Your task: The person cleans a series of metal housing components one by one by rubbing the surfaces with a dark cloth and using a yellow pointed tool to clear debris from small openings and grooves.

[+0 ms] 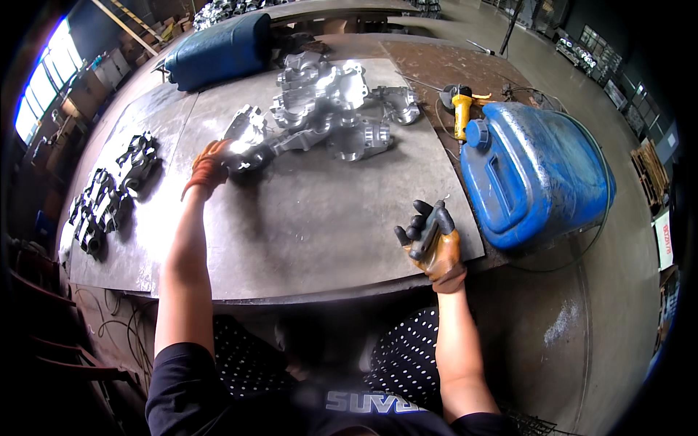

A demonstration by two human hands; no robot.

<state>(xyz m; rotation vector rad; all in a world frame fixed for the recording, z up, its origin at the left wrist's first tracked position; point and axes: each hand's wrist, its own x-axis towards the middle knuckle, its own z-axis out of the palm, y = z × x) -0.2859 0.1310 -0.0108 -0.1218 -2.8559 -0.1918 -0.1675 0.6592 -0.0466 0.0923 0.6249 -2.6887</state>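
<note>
My left hand, in an orange glove, reaches to the near-left side of a group of shiny metal castings. Its fingers are stretched out at the edge of the nearest casting; glare blurs where they touch. More silvery castings lie bunched together beyond it. Over the table's right front part, my right hand, in an orange glove with dark fingertips, is turned palm up. It is closed around a deburring tool with a dark handle and a thin bent tip pointing away from me.
Dark-looking castings sit in rows on the left of the metal-topped table. To the right stands a blue plastic jerrycan, with a yellow angle grinder and cables behind it. Another blue container lies at the far left.
</note>
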